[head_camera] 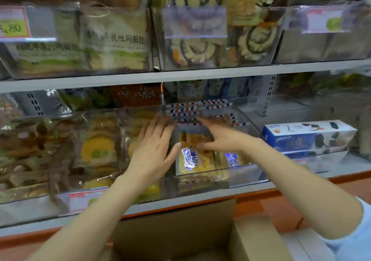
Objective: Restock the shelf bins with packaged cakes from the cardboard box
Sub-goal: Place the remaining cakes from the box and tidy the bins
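A clear shelf bin [247, 175] on the lower shelf holds yellow packaged cakes [197, 160] with blue-white labels and red-blue striped edges. My left hand [154, 146] is spread flat over the bin's left side, fingers apart, holding nothing. My right hand [218, 136] reaches into the bin from the right, with its fingers resting on top of the cake packs. Whether it grips one I cannot tell. The open cardboard box [180, 230] stands below the shelf, right in front of me; its inside is hardly visible.
A bin of round yellow cakes [98, 150] sits to the left. A blue boxed product [307, 136] lies in the bin to the right. The upper shelf [180, 73] carries bins of toast bread and swirl cakes. An orange ledge [271, 206] runs beneath.
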Motion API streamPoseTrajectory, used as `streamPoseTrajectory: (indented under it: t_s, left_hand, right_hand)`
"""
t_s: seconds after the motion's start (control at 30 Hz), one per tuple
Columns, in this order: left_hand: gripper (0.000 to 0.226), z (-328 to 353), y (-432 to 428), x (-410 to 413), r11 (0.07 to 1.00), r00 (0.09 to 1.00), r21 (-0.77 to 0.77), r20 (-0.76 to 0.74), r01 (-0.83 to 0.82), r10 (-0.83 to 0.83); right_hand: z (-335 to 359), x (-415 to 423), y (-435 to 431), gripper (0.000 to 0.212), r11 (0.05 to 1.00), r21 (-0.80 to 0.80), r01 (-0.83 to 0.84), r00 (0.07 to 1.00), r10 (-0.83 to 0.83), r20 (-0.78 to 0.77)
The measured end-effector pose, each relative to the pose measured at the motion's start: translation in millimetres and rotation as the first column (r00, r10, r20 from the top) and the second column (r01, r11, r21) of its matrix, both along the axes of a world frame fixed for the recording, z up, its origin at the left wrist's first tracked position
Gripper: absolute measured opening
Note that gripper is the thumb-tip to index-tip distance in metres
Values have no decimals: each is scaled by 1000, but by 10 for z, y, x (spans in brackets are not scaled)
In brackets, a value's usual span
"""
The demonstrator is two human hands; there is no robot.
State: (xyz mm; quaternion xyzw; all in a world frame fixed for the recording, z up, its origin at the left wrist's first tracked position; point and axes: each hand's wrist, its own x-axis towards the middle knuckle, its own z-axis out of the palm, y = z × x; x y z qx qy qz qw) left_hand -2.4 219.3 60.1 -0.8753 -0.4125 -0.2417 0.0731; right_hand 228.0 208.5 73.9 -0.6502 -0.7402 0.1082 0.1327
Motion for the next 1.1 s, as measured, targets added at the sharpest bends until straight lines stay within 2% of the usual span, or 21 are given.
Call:
streamPoseTrajectory:
  t_s: [0.07,0.1,0.13,0.23,0.33,0.43,0.53,0.63,0.7,0.77,0.83,0.9,0.97,1.03,1.1]
  left_hand:
    - [86,-16,-1,92,993,999,-111,-35,-36,32]
    - [91,-22,-5,118,987,998,-151,-36,-53,48]
    - [95,-20,-8,134,982,998,-181,-26,-63,59]
    - [97,-5,-15,153,970,997,-240,60,-42,58]
    - [90,35,-51,226,977,995,-213,93,-3,23]
    - [73,82,-85,389,978,997,-200,43,-61,71]
    - [53,176,-119,474,971,981,-202,120,-129,155]
    - [47,270,-155,454,938,949,-292,195,-187,249]
    - [34,305,-185,430,925,932,-336,245,-175,266]
    - [32,337,-189,419,920,908,-360,315,-157,277]
    - [32,368,-155,424,914,887,-388,371,-120,274]
    - [41,369,-117,446,886,912,-454,317,-96,262]
    - [61,328,-81,465,853,949,-511,203,-108,241]
    - [69,305,-59,475,869,967,-482,147,-114,209]
    - [66,309,-68,468,915,974,-402,192,-31,117]
  right_hand:
    - [-30,3,106,105,999,-42,-10,998,13,60]
    - [-9,-1,141,106,1000,-17,-1,997,2,80]
    - [32,-6,157,100,999,32,2,995,-5,101]
    - [115,-35,144,63,975,201,-95,978,54,201]
    - [105,-19,121,51,974,156,-163,986,153,72]
    - [170,50,149,42,961,144,-235,969,243,-40]
    - [291,112,148,39,942,172,-288,939,313,-144]
    - [337,267,163,57,966,3,-258,952,255,-171]
    - [340,333,172,46,966,-34,-255,947,242,-211]
    - [374,335,143,29,970,35,-242,927,241,-289]
    - [440,343,107,26,978,56,-203,921,210,-328]
    - [483,365,65,33,973,-39,-227,952,213,-221]
    - [437,365,3,44,963,-151,-224,973,211,-98]
    - [359,342,-71,50,973,-150,-176,983,166,-79]
    - [307,307,-110,48,982,-117,-151,987,143,-72]
